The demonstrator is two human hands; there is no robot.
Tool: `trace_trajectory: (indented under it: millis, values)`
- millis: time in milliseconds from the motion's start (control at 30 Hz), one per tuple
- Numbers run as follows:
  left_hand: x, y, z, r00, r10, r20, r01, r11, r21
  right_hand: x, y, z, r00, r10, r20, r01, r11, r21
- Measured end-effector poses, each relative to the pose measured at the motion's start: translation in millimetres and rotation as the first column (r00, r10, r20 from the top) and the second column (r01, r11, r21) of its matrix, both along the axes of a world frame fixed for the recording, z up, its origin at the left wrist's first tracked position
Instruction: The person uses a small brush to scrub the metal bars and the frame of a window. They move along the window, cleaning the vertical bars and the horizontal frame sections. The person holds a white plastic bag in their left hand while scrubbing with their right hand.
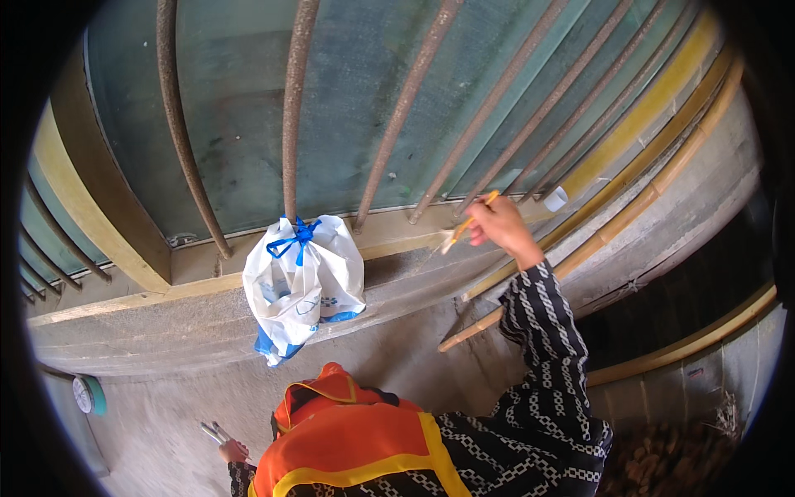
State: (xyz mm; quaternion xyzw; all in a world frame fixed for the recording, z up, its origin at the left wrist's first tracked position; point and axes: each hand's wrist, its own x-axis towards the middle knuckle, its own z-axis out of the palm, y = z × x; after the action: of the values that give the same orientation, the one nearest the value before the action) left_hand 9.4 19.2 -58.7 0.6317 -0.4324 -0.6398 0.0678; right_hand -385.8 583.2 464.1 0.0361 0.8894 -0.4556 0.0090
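My right hand [500, 225] grips a small brush [461, 227] with a yellow handle, its pale bristles pointing down. The brush is in front of the wooden window sill [407, 243]; I cannot tell whether the bristles touch it. Low on the left, my left hand [233, 451] is closed around a shiny metal tool [215, 432] with two prongs, its exact kind unclear. Between the hands, a white and blue plastic bag [282, 298] hangs from a rusty window bar [298, 112], tied with a blue drawstring.
Several rusty bars stand before the glass pane [248, 112]. A white cup [556, 199] is beside the right end of the sill. Bamboo poles [621, 227] run along the right wall. A round green and white object [90, 395] lies at the lower left, on the concrete floor [155, 410].
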Motion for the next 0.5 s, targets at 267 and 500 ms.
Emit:
trace_trajectory:
  millis: [267,500]
  values:
    - [5,-29,-48,0.932,-0.36,0.05,0.363,0.914,-0.182,5,-27,-4,0.999,-0.006,-0.053,0.007,1.0,0.006]
    - [2,-15,-50,0.969,-0.241,0.052,0.246,0.951,-0.186,-4,-15,-3,0.909,0.226,-0.349,-0.024,0.866,0.5]
